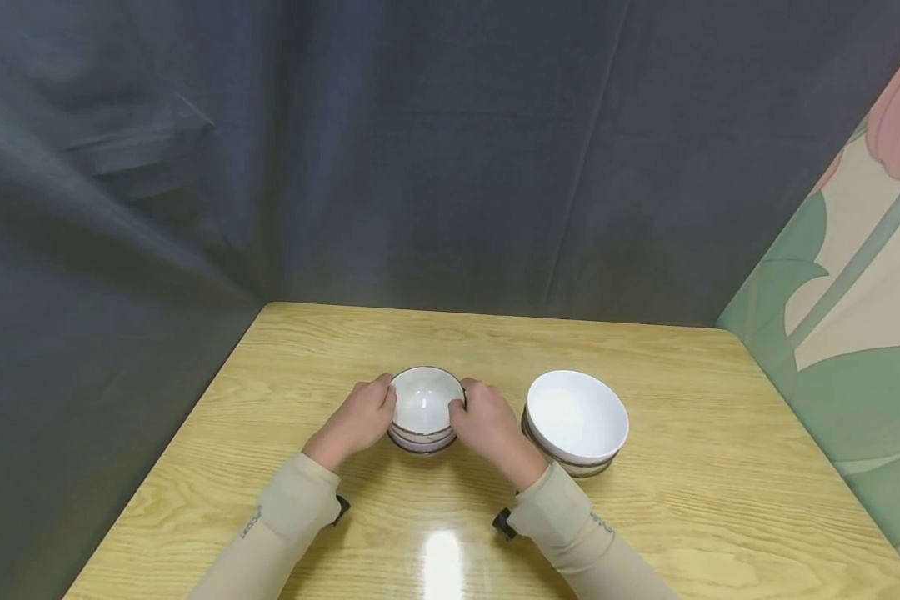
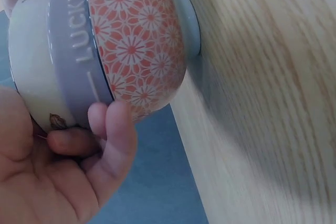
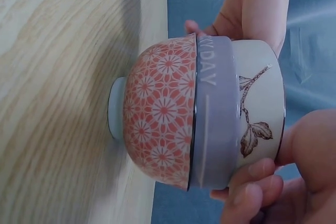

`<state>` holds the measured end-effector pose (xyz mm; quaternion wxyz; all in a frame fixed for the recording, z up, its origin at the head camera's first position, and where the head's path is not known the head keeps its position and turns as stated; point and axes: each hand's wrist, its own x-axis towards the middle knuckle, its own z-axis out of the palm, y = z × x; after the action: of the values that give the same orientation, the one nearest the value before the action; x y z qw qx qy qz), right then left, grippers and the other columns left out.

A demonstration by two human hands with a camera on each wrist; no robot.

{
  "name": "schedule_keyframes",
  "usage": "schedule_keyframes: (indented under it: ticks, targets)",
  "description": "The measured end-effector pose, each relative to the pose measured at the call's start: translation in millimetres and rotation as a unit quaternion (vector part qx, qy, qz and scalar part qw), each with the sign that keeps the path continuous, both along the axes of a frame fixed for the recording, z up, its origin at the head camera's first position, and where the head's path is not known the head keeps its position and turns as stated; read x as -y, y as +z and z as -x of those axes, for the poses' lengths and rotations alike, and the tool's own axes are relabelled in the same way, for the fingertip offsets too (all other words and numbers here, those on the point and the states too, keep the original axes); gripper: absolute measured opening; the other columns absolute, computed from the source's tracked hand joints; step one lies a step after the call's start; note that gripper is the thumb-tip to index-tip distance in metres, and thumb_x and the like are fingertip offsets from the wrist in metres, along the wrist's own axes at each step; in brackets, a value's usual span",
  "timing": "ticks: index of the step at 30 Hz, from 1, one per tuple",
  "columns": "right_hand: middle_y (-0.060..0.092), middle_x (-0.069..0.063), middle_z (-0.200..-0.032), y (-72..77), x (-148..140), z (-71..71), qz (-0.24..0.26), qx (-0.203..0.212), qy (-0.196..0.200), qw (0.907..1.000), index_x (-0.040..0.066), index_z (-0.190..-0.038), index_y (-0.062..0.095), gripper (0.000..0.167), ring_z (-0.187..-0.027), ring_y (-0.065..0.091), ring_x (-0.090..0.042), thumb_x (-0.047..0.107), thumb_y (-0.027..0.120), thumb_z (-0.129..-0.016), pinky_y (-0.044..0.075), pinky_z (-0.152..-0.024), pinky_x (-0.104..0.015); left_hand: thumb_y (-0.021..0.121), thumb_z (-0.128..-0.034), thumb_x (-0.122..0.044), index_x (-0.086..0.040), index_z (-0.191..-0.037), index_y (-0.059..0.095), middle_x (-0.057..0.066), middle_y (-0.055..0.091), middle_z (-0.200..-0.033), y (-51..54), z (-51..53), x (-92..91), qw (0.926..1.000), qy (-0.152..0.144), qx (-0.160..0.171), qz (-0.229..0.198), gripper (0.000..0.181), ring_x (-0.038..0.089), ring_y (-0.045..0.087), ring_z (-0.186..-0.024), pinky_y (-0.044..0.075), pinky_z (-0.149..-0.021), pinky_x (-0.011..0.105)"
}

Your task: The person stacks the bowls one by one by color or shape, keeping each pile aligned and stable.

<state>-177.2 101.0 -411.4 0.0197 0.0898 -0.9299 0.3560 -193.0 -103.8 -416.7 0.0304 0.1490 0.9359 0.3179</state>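
A stack of three bowls stands at the middle of the table. On top is a cream bowl [image 1: 423, 396] with a brown leaf sprig. Below it sits a grey bowl [image 3: 218, 114] with raised lettering, nested in a red flower-patterned bowl [image 2: 134, 45] whose pale foot is down at the tabletop. My left hand [image 1: 363, 415] grips the cream bowl's left side, thumb at the rim and fingers curled underneath. My right hand [image 1: 487, 421] holds the opposite side likewise. Fingertips of both hands lie close to the grey bowl; whether they press it I cannot tell.
To the right of my right hand stands another stack, with a larger white bowl [image 1: 577, 417] on top and a dark-rimmed bowl [image 1: 587, 471] under it. The wooden table [image 1: 720, 467] meets dark cloth [image 1: 450, 167] at the back and left, and a flowered cloth [image 1: 870, 350] at right.
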Motion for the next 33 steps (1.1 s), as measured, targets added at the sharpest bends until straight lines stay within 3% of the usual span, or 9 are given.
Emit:
schedule_keyframes:
  ticks: [4,8,12,15,19,21,24,27,33]
  targets:
    - [0.063,-0.012,-0.076,-0.7,-1,-2.3,-0.008,-0.009,-0.008,0.9999,-0.007,-0.109,0.066,0.027,-0.057,0.052,-0.019,0.011,0.052,-0.094,0.042,-0.048,-0.030,0.031,-0.1073,-0.017,0.010,-0.129,0.054,0.025,0.068,-0.104,-1.1,5.0,-0.5,0.9999,-0.006,0.006,-0.010,0.042,0.029,0.070,-0.087,0.058,-0.080,0.042]
    - [0.065,-0.018,-0.083,-1.7,0,-5.3,-0.020,-0.024,-0.022,0.9993,-0.009,-0.109,0.064,0.030,-0.060,0.052,-0.021,0.013,0.052,-0.093,0.043,-0.050,-0.031,0.032,-0.1079,-0.018,0.002,-0.116,0.059,0.010,0.059,-0.071,-0.3,11.4,-0.4,0.9993,-0.011,0.023,-0.027,0.034,0.020,0.057,-0.049,0.050,-0.052,0.033]
    - [0.068,-0.024,-0.096,-2.9,1,-7.8,-0.028,-0.028,-0.038,0.9985,-0.012,-0.115,0.063,0.035,-0.066,0.056,-0.023,0.014,0.051,-0.093,0.046,-0.054,-0.033,0.032,-0.1085,-0.020,-0.002,-0.120,0.058,0.006,0.058,-0.074,0.0,15.5,-1.0,0.9985,-0.015,0.040,-0.035,0.034,0.016,0.055,-0.048,0.049,-0.050,0.030]
    - [0.068,-0.029,-0.106,-3.6,0,-10.0,-0.036,-0.033,-0.045,0.9978,-0.014,-0.119,0.061,0.039,-0.071,0.057,-0.024,0.013,0.051,-0.093,0.049,-0.058,-0.035,0.032,-0.1087,-0.021,-0.003,-0.120,0.058,0.008,0.061,-0.081,-1.2,18.0,-2.0,0.9985,-0.022,0.039,-0.030,0.033,0.017,0.058,-0.053,0.052,-0.056,0.033]
    - [0.068,-0.030,-0.101,-2.8,0,-12.0,-0.038,-0.038,-0.053,0.9972,-0.015,-0.120,0.060,0.039,-0.065,0.056,-0.023,0.012,0.051,-0.093,0.047,-0.053,-0.033,0.034,-0.1082,-0.019,-0.002,-0.121,0.061,0.013,0.068,-0.100,-1.5,20.6,-4.8,0.9993,-0.032,0.010,-0.019,0.034,0.022,0.066,-0.083,0.056,-0.080,0.041]
    - [0.068,-0.029,-0.095,-2.3,-1,-12.0,-0.034,-0.036,-0.057,0.9971,-0.016,-0.121,0.059,0.039,-0.060,0.054,-0.022,0.011,0.050,-0.094,0.044,-0.049,-0.030,0.034,-0.1080,-0.019,-0.001,-0.124,0.061,0.015,0.068,-0.114,-1.3,21.8,-6.4,0.9992,-0.037,-0.004,-0.014,0.036,0.025,0.064,-0.104,0.052,-0.094,0.043]
    - [0.067,-0.028,-0.091,-1.9,-2,-11.8,-0.023,-0.033,-0.064,0.9972,-0.017,-0.123,0.056,0.040,-0.055,0.052,-0.019,0.009,0.050,-0.094,0.040,-0.044,-0.027,0.033,-0.1081,-0.019,0.001,-0.129,0.058,0.018,0.065,-0.124,-0.8,23.3,-8.7,0.9989,-0.044,-0.005,-0.015,0.039,0.029,0.060,-0.120,0.048,-0.102,0.047]
    - [0.065,-0.027,-0.087,-1.7,-3,-11.9,-0.008,-0.023,-0.067,0.9975,-0.018,-0.127,0.053,0.042,-0.050,0.049,-0.017,0.007,0.049,-0.093,0.038,-0.041,-0.026,0.032,-0.1081,-0.019,0.002,-0.131,0.057,0.019,0.065,-0.126,-0.5,24.1,-9.9,0.9987,-0.050,-0.004,-0.014,0.041,0.030,0.060,-0.121,0.047,-0.104,0.047]
    - [0.064,-0.025,-0.086,0.2,-3,-12.7,-0.016,-0.005,-0.068,0.9976,-0.017,-0.125,0.055,0.040,-0.050,0.050,-0.016,0.007,0.049,-0.094,0.040,-0.041,-0.026,0.032,-0.1081,-0.020,0.001,-0.130,0.058,0.017,0.067,-0.112,0.1,20.6,-10.8,0.9987,-0.046,0.015,-0.012,0.040,0.026,0.065,-0.098,0.053,-0.092,0.045]
